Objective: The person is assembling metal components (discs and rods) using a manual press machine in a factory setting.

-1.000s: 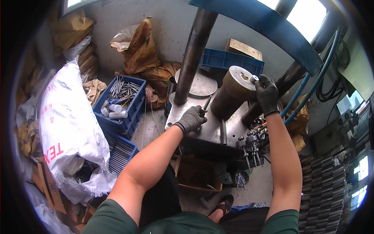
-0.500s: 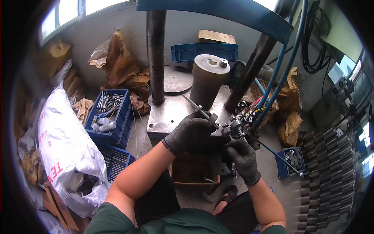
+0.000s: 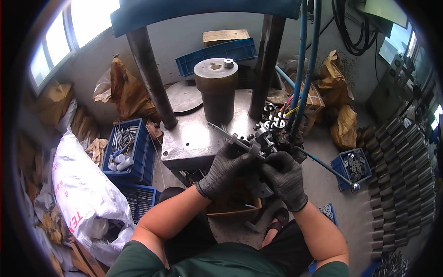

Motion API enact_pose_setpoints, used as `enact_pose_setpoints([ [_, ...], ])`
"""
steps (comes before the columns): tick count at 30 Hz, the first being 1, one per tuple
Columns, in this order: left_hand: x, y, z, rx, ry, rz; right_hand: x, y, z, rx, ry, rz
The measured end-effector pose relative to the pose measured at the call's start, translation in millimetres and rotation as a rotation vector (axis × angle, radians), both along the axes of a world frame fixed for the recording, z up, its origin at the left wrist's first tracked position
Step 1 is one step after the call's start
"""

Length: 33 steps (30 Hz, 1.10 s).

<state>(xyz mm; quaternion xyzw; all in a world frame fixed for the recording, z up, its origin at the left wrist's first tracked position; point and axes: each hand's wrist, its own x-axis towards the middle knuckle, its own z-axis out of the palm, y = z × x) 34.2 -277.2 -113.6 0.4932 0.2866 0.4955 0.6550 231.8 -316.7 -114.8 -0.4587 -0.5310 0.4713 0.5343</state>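
Frame centre: our left hand (image 3: 223, 169), grip clamped on collared metal shaft (image 3: 233, 138); our right hand (image 3: 285, 179) near shaft's lower end, its grip we cannot tell.

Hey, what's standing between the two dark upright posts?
In the head view, a thick metal cylinder stands between the posts, a small ring-shaped part on top. A blue tray shows behind.
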Motion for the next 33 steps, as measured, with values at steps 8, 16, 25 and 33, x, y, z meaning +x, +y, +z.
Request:
enact_pose_setpoints([
  [8, 24.6, -13.6, 5.9, 0.070, 0.018, 0.007, 11.0, -3.7, 4.7, 0.116, -0.184, -0.103],
  [16, 40.2, -26.5, 23.4, -0.024, -0.065, -0.033, 30.0, -2.1, 6.2, 0.267, -0.293, -0.079],
  [25, 32.5, -5.0, 47.7, -0.064, -0.161, -0.078, 57.5, -22.5, 26.1, 0.214, -0.162, 0.025],
  [33, 19.4, 101.6, 91.9, 0.563, -0.091, 0.406, 94.2, -25.9, 15.4, 0.220, -0.432, 0.166],
])
